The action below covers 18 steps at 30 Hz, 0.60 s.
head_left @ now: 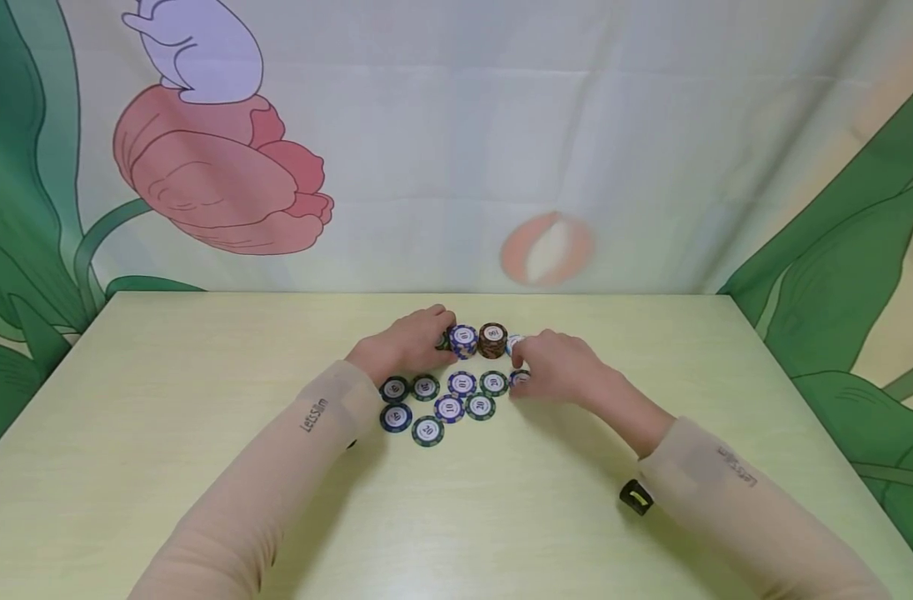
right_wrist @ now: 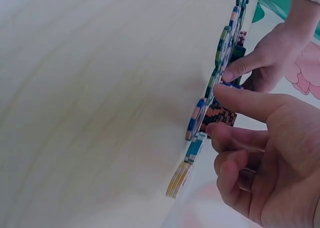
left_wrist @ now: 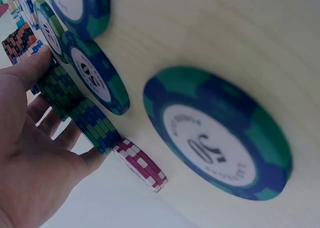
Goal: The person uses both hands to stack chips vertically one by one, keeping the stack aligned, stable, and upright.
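My left hand point(head_left: 410, 342) holds a dark green stack of poker chips point(left_wrist: 60, 91), thumb in front and fingers behind. A blue-green stack point(left_wrist: 94, 125) stands against its little finger, with a short magenta stack point(left_wrist: 141, 164) beyond. Just right of this hand are a blue-purple stack point(head_left: 463, 340) and a brown stack point(head_left: 492, 340). My right hand point(head_left: 560, 367) hovers at the right end of the row, thumb and forefinger apart, other fingers loosely bent. Near its fingertips are a teal stack point(right_wrist: 195, 147) and a loose blue chip point(head_left: 520, 379).
In front of the stacks lie several loose chips, among them a green one point(head_left: 428, 431) and a blue one point(head_left: 396, 417). A low yellow stack point(right_wrist: 178, 180) ends the row. A black device point(head_left: 636, 497) shows beside the right cuff. A printed curtain point(head_left: 426, 167) hangs behind the table point(head_left: 456, 517).
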### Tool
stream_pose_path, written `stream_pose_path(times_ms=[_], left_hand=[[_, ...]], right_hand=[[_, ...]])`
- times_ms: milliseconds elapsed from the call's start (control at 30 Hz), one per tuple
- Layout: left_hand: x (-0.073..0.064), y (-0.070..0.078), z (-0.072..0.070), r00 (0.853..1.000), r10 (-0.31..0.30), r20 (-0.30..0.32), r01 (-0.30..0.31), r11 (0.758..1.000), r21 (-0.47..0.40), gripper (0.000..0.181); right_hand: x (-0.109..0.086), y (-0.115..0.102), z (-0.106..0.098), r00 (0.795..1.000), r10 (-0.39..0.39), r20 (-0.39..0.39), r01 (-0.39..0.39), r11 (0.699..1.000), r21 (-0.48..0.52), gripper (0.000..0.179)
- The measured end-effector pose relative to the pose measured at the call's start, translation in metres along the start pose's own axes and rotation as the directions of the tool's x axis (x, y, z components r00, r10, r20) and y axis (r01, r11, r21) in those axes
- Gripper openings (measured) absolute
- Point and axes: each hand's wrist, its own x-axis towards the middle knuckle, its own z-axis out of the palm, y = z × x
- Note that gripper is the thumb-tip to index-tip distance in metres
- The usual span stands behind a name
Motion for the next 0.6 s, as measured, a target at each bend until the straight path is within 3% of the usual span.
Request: stream_pose_path(times_ms=[200,600], left_hand=[[0.0018,-0.0018,0.0008,1.000,0.000,0.005,0.000,1.000,-0.001,0.052],[0.0007,-0.0005,-0.0006,1.000,-0.006,0.005,0.006,1.000,0.003,0.053]], right_hand=[[-0.0018,0.0050,-0.0005,0.999,0.017,0.045,-0.016,1.000,-0.012,0.035],[0.0003,0.0064,0.0021,0.997,0.032,0.063,-0.034,0.999,0.020,0.027]])
